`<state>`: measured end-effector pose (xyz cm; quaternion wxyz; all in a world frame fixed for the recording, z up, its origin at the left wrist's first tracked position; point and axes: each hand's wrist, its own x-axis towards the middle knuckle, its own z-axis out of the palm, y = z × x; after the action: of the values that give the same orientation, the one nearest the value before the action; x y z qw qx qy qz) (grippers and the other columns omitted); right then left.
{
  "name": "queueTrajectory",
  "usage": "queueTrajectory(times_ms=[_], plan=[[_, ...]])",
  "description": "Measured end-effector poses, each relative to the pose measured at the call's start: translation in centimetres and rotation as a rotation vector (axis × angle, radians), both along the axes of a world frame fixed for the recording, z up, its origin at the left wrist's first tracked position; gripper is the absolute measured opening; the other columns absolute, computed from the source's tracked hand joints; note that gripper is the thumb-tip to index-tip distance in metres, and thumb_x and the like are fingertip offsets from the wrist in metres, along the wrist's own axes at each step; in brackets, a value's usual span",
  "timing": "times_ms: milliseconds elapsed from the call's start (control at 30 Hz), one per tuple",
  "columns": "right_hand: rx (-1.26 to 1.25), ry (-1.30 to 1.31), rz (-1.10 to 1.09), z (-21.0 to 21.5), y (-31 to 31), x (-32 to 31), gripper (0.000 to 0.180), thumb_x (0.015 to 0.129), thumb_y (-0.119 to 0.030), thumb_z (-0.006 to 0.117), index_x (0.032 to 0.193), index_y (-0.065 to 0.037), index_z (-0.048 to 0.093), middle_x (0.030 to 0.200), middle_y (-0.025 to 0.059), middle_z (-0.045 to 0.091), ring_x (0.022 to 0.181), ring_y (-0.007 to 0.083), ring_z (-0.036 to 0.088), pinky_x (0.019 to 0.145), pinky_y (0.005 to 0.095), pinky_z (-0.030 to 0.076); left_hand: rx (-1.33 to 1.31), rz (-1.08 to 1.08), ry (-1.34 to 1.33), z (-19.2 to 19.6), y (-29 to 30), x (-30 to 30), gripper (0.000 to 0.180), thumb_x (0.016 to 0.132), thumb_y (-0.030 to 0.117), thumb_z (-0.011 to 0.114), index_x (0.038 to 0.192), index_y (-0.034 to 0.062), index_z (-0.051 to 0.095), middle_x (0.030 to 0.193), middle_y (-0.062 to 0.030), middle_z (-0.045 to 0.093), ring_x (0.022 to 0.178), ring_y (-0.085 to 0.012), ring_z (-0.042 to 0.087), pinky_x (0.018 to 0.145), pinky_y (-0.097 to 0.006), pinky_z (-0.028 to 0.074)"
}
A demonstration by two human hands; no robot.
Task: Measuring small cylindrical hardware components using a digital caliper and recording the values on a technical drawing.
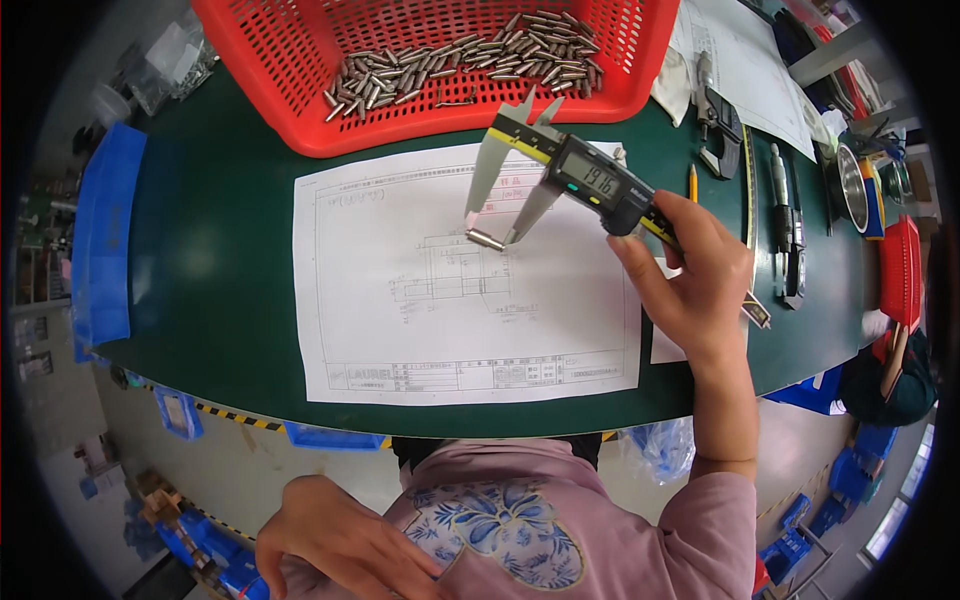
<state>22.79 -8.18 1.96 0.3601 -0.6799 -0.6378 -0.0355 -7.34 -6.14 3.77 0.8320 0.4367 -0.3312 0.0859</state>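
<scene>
My right hand (695, 275) is closed around the body of a digital caliper (590, 175) with a lit display. The caliper's jaws point toward me, over a printed drawing sheet (380, 325). Between the jaw tips sits a small shiny metal pin (486, 240), lying roughly crosswise above the paper. My left hand (335, 535) rests low on the left against my pink shirt, fingers stretched out and holding nothing. Beyond the sheet, a red perforated basket (300, 115) contains many similar metal pins (540, 50).
On the green table (220, 270), a blue bin (105, 240) stands at the left edge. To the right lie a micrometer (722, 135), a yellow pencil (693, 185) and another measuring tool (788, 230). A metal bowl (851, 187) and a small red basket (900, 270) are farther right.
</scene>
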Motion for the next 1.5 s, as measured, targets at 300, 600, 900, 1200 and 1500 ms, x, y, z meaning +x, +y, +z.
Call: queueTrajectory(times_ms=[300,600,900,1200,1500], plan=[[-0.001,-0.023,0.038,0.1,0.0,-0.2,0.031,0.065,-0.023,0.074,0.085,-0.005,0.059,0.063,0.0046,0.057,0.046,0.0192,0.052,0.039,0.0284,0.038,-0.05,-0.056,-0.005,-0.6,0.3,1.0,0.066,0.076,0.044,0.051,0.109,-0.0127,0.051,0.11,-0.0329,0.051,0.094,-0.042,0.056,0.076,-0.044,0.047],[-0.036,-0.022,0.088,0.1,-0.1,-0.1,0.033,0.065,-0.017,0.075,0.089,-0.001,0.06,0.063,0.0069,0.056,0.044,0.0149,0.045,0.04,0.026,0.035,0.007,-0.101,0.042,-1.4,0.3,-0.3,0.061,0.07,0.039,0.051,0.101,-0.0132,0.052,0.108,-0.0328,0.052,0.094,-0.0415,0.056,0.079,-0.048,0.042],[-0.064,-0.021,0.073,0.0,-0.1,-0.3,0.029,0.065,-0.024,0.072,0.084,-0.006,0.059,0.06,0.0049,0.054,0.044,0.0225,0.052,0.039,0.0316,0.037,-0.009,-0.039,0.008,-0.7,0.9,1.8,0.052,0.076,0.042,0.052,0.096,-0.0066,0.058,0.098,-0.0242,0.059,0.08,-0.035,0.059,0.069,-0.039,0.047],[-0.08,-0.025,0.119,0.1,-0.2,-0.4,0.029,0.065,-0.027,0.073,0.082,-0.007,0.059,0.057,0.0048,0.053,0.043,0.0225,0.051,0.038,0.0317,0.036,0.002,-0.012,-0.007,-0.8,0.6,2.0,0.05,0.078,0.041,0.052,0.094,-0.0057,0.058,0.098,-0.024,0.059,0.079,-0.0344,0.059,0.068,-0.04,0.046],[-0.084,-0.029,0.124,0.1,-0.2,-0.6,0.029,0.066,-0.028,0.072,0.081,-0.007,0.059,0.057,0.0048,0.053,0.043,0.023,0.052,0.038,0.0323,0.037,-0.034,-0.033,-0.01,-1.2,0.4,2.3,0.045,0.078,0.039,0.053,0.091,-0.0044,0.058,0.097,-0.0234,0.06,0.077,-0.0344,0.059,0.066,-0.039,0.046]])
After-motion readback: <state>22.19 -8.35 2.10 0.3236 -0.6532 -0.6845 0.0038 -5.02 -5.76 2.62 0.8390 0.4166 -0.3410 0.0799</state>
